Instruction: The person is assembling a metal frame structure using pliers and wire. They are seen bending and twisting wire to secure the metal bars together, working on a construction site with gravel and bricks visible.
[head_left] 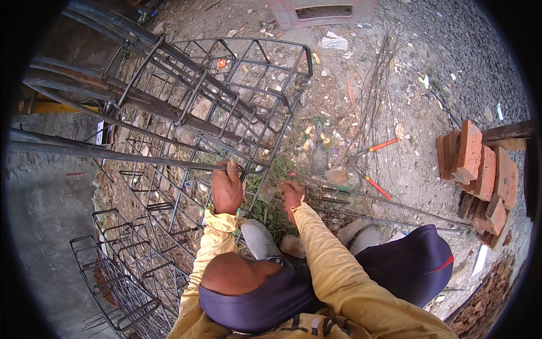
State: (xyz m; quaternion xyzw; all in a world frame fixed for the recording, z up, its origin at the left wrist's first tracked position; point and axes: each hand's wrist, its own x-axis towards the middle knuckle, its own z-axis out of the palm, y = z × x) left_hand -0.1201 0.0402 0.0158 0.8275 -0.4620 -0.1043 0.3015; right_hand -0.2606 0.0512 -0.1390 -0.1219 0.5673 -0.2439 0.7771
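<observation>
Right over the dark, boxy steel-rod cage [310, 62], the left hand [227, 189] grips the end of a long dark steel bar [169, 163], the right hand [293, 198] is curled (can't tell on what), so I'd guess positioning, next needing steady alignment.

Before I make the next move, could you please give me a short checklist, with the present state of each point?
1. Left hand at the long dark bar: ok, touching it near one end.
2. Right hand holding something: cannot tell, its grasp is hidden.
3. Gloves worn: not ok, both hands bare.
4. Red-handled tool in hand: not ok, lies on the ground.
5. Brick stack apart from both hands: ok.
</observation>
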